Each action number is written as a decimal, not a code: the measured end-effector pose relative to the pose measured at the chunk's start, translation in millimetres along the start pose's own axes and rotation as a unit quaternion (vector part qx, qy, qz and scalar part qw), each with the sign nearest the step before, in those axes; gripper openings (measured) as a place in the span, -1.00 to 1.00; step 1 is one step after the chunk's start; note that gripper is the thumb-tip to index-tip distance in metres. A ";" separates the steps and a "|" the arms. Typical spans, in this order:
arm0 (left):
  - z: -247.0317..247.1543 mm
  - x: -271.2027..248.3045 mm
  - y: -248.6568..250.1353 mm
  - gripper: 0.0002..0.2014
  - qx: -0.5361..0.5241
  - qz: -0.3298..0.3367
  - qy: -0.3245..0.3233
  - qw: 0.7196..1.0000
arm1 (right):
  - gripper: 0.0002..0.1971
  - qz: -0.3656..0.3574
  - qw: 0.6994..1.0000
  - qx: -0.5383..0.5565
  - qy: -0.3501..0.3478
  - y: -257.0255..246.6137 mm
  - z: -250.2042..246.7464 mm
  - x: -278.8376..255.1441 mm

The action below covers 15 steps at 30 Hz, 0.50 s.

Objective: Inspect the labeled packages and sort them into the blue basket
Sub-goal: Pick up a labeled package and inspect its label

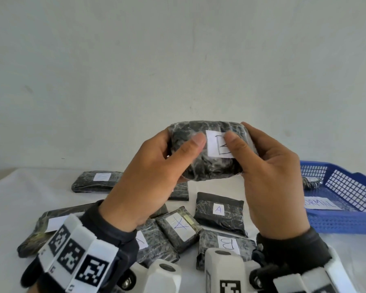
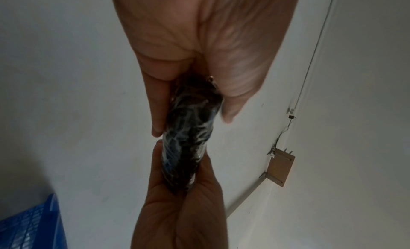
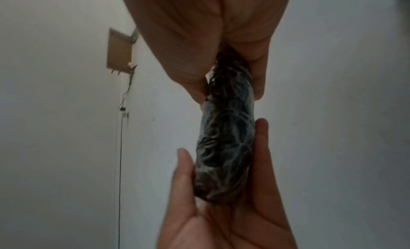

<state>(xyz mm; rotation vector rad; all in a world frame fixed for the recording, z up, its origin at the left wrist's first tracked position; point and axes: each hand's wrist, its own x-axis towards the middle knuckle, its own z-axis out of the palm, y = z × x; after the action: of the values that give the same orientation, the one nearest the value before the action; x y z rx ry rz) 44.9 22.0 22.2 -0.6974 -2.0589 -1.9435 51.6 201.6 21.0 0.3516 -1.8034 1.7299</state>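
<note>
At the centre of the head view a black wrapped package [image 1: 207, 151] is held up above the tabletop [image 1: 13, 204], its white label [image 1: 219, 148] turned toward the camera, likely so the marking can be read. The left hand [image 1: 148, 176] grips its left end and the right hand [image 1: 268, 172] its right end, thumbs on the front. More labelled packages [image 1: 219, 212] lie below. The blue basket [image 1: 347, 199] waits at right, one package already inside.

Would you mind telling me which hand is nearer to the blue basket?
Right. The right hand holds the package's right end, just left of the basket; the left hand holds its left end, farther away.
</note>
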 end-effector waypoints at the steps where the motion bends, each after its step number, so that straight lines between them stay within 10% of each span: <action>1: -0.5 -0.1 -0.1 -0.74 -0.017 -0.008 -0.004 1.000 | -0.70 0.013 1.000 0.028 -0.001 0.7 -1.1 0.8; 10: -4.2 1.6 4.4 -0.29 -0.153 -0.045 0.041 0.986 | -0.38 0.049 0.994 0.084 -0.051 1.5 -6.3 4.0; 15: -1.8 3.4 2.0 -0.56 -0.190 -0.091 0.023 0.977 | -0.42 0.026 0.995 0.040 -0.091 8.4 -6.1 2.3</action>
<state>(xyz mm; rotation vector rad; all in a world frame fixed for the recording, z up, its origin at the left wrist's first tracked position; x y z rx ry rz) 42.7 20.9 25.8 -0.5417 -1.7941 -2.4690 46.5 208.9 15.4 0.5151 -1.8890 1.8612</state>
